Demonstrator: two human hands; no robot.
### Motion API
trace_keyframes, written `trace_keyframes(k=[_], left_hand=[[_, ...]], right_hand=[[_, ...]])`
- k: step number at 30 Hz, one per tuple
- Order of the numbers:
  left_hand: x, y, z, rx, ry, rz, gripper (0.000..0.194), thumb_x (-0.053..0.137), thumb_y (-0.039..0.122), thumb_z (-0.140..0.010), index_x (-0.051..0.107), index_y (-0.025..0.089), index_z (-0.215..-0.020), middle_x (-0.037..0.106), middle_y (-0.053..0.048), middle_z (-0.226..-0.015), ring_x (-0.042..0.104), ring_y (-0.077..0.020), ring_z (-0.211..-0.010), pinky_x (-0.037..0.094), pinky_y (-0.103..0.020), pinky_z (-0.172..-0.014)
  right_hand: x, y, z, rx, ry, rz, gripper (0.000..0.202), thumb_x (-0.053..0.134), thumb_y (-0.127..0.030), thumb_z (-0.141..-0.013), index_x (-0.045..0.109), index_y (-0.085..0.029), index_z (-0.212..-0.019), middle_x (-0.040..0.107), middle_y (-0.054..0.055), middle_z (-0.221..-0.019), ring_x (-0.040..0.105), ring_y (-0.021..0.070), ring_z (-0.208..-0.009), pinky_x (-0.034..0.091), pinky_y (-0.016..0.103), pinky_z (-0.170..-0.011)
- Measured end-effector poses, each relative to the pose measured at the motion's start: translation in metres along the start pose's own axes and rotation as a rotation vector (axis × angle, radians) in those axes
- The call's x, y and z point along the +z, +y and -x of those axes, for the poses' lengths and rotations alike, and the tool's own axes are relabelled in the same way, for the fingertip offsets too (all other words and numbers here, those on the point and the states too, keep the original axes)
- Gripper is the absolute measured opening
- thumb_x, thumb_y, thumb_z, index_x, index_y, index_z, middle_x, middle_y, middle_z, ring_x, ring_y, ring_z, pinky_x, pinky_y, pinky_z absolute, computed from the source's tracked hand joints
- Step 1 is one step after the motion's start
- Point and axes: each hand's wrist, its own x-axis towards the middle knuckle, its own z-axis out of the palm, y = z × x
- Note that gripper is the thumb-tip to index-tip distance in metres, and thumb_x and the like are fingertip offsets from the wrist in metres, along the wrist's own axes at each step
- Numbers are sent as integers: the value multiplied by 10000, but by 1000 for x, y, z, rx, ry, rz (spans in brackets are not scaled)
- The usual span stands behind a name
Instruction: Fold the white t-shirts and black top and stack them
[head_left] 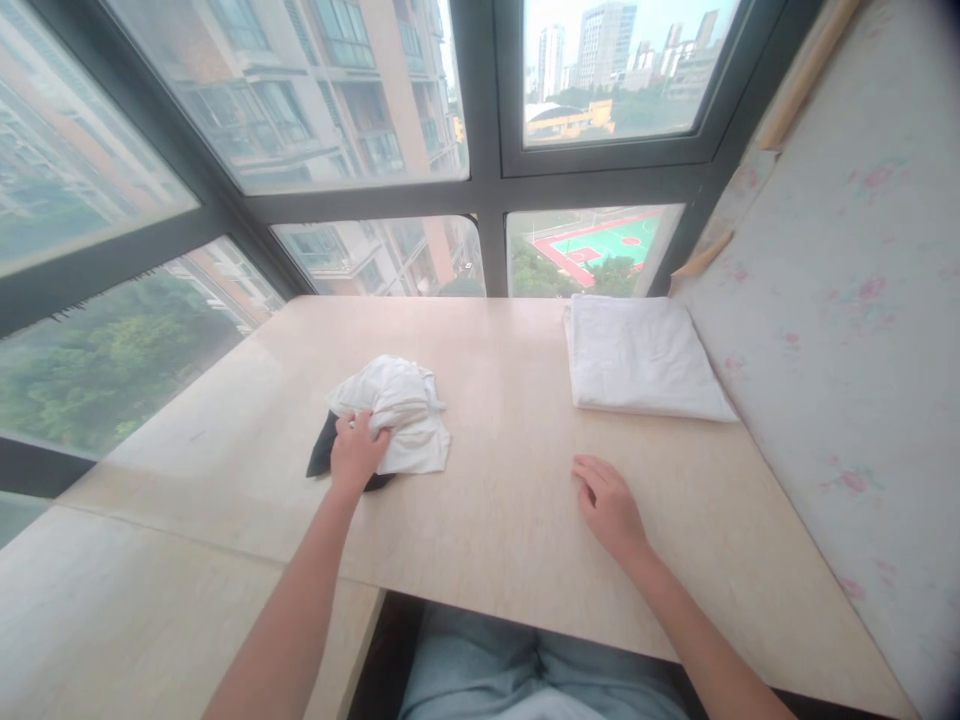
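My left hand [358, 452] is closed on a crumpled white cloth [409, 415], thumb and fingers pinching its near left edge. A black cloth [322, 450] lies partly under the white one and shows at its left and near sides. On the bare tabletop to the right rests my right hand [609, 508], its fingers loosely bent, a small gap at the thumb, and nothing in it. Beyond that hand lies a folded white cloth [641, 355], flat and not touched.
The pale table [510, 500] reaches to dark-framed windows [491, 190] at the back and left. A flower-patterned wall [847, 380] borders its right side. A lower-left panel [150, 610] joins the table at a seam. My legs [525, 665] are under the near edge.
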Motion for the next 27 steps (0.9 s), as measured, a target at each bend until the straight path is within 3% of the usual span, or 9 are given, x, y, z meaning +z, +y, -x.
trace_keyframes(k=[4,7,11,14,16,18,22,27], left_hand=[[-2,24,17,49,35,-6,460,490,438,-895,581,210,-1284,504,-180,-1318,642,-310,-977,519,-411,-805],[-10,38,20,98,88,-18,394,491,364,-896,611,192,-1230,517,-180,-1338,545,-355,-1175,472,-455,-938],[-18,56,17,266,242,-22,476,516,263,-868,533,189,-1338,421,-170,-1480,375,-362,-1370,326,-519,-1104],[-16,68,7,426,239,11,531,536,199,-831,522,191,-1362,402,-165,-1513,321,-362,-1422,220,-566,-1157],[-12,73,-3,482,171,47,466,544,162,-801,602,202,-1261,522,-136,-1425,408,-341,-1371,247,-546,-1153],[-9,75,-15,494,122,77,364,545,146,-784,670,203,-1120,647,-106,-1260,543,-306,-1232,370,-477,-1081],[-10,80,-35,422,141,144,333,523,136,-787,688,184,-1073,716,-98,-1080,646,-268,-1013,488,-377,-878],[-39,99,-47,350,247,235,267,533,196,-815,702,210,-1022,735,-57,-979,668,-230,-900,494,-324,-777]], right_hand=[[0,0,0,1,-3,-4,322,446,-104,-858,697,-182,-1044,677,90,-1213,602,234,-1167,482,473,-1039],[-1,1,-1,6,-4,-32,320,452,-95,-847,693,-181,-1040,679,90,-1201,602,228,-1162,483,469,-1038],[-3,3,0,14,-7,-107,327,455,-78,-833,684,-188,-1039,682,89,-1181,607,210,-1146,497,440,-1023],[-3,4,0,15,6,-137,333,438,-64,-833,683,-189,-1021,690,82,-1146,618,197,-1114,509,419,-1004],[-3,4,1,21,33,-141,351,412,-54,-838,683,-188,-1017,694,80,-1128,623,191,-1099,513,410,-996],[-3,5,1,40,74,-131,378,387,-49,-841,685,-187,-1028,696,84,-1117,627,191,-1088,518,407,-984],[-2,7,0,83,119,-105,397,374,-55,-841,692,-186,-1039,704,88,-1069,642,198,-1039,534,401,-939],[-1,7,1,109,117,-109,351,394,-81,-864,693,-184,-1016,706,87,-1042,644,198,-1016,535,388,-921]])
